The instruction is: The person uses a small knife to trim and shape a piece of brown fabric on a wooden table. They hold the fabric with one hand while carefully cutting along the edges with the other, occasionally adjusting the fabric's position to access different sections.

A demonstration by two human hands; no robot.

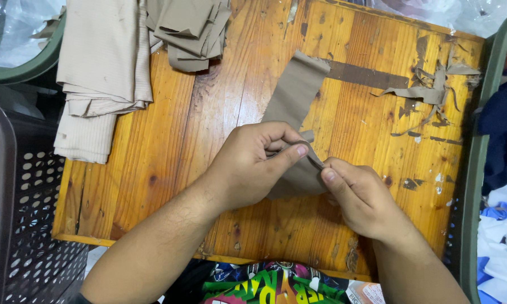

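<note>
Wooden desk point(208, 169) carries everything. Far left corner: big stack of folded beige cloth point(101, 67), hanging over the left edge. Beside it at the far edge: smaller pile of taupe pieces point(191, 31). Far right corner: frayed scraps point(433, 90). Mid desk: taupe strip point(294, 95), running from centre toward the far edge, near end lifted. Left hand point(253, 163) pinches that end, thumb over curled fingers; right hand point(360, 197) pinches the same edge just beside it, fingers closed. Step looks like pulling or folding the strip end, hard to tell. Dark perforated crate point(17, 225) off the left edge; green bins at both sides. No labels readable
</note>
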